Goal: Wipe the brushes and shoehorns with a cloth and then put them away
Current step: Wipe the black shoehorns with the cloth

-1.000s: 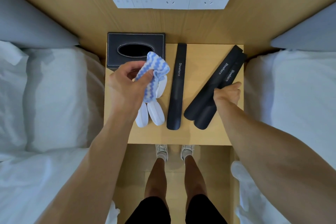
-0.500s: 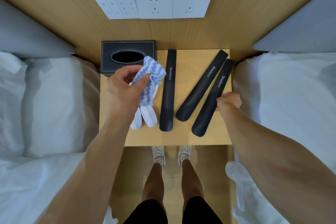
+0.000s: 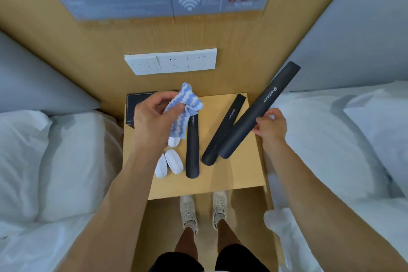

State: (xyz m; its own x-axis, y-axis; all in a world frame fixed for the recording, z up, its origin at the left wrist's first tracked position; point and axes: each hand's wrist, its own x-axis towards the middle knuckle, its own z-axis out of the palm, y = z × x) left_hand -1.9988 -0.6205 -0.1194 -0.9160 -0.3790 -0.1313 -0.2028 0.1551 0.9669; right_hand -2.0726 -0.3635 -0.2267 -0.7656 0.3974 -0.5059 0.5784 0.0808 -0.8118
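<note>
Over the counter (image 3: 234,174), the left hand (image 3: 152,121) grips a blue-and-white striped cloth (image 3: 184,106), and the right hand (image 3: 270,127) holds a black shoehorn (image 3: 258,110) tilted toward the right rear corner. Two more shoehorns (image 3: 192,150) lie flat mid-counter, with white brushes (image 3: 170,162) near the left front edge.

bare tabletop (image 3: 238,174) at near right, shoehorns (image 3: 192,150) and white brushes (image 3: 174,162) crowding left
</note>
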